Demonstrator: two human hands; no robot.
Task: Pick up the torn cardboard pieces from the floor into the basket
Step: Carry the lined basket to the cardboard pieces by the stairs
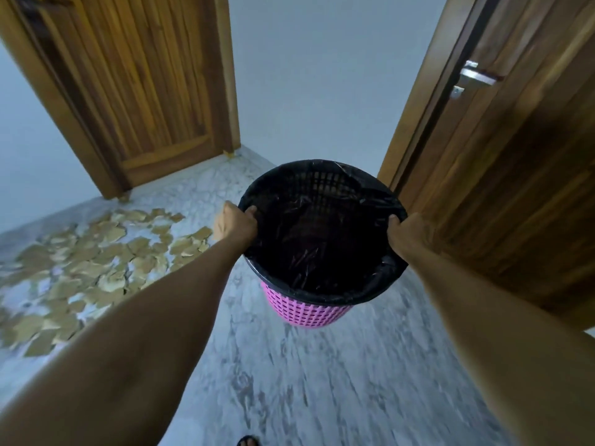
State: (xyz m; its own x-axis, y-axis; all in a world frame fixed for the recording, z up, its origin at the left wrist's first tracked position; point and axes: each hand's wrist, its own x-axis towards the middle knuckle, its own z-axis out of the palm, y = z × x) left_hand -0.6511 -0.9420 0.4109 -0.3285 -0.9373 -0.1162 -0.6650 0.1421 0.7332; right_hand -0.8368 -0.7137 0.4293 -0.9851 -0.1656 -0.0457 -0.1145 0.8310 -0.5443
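Basket (306, 312) in the air here, pink lattice plastic with a black liner (322, 239) folded over its rim, and the person is holding it out in front at arm's length above the marbled floor (322, 381). The left hand (235, 225) is curling over the rim on the left side, fingers hooking inside the liner, a firm grip clamped on the edge. The right hand (409, 235) is doing the same on the opposite side, thumb tucked inside, fingers wrapping the outside. Nothing is showing inside the liner but dark folds.

The torn cardboard pieces (87, 265) are lying scattered across the floor off to the left, a wide tan spread well apart from the basket, reaching toward the foot of a wooden door (141, 91). A second wooden door (515, 156) is standing on the right, just beside the basket, with a metal handle (476, 77). A toe of dark footwear (248, 441) is peeking in at the bottom edge.
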